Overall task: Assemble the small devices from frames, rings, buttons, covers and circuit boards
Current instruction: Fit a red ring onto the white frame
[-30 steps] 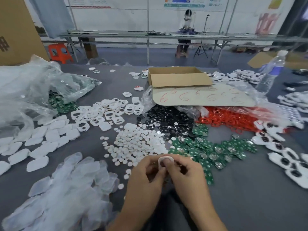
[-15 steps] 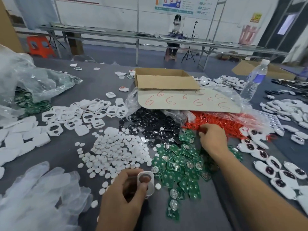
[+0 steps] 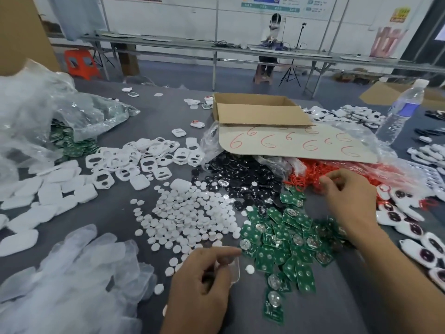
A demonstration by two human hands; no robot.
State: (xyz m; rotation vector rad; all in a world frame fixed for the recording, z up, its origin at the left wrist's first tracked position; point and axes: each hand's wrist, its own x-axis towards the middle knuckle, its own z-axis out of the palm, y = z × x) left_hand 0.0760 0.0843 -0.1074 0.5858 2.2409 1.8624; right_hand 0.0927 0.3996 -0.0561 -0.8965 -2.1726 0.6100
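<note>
one white frame [image 3: 235,271] pinched in left hand [image 3: 199,285], right hand [image 3: 349,198] curled among many red rings [image 3: 308,170], grip unclear

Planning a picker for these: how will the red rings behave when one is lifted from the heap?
The red rings look thin and probably light. They lie tangled in a heap, so several may lift together.

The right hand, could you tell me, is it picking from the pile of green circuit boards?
No, the right hand reaches past the green circuit boards, its curled fingers at the pile of red rings.
</note>
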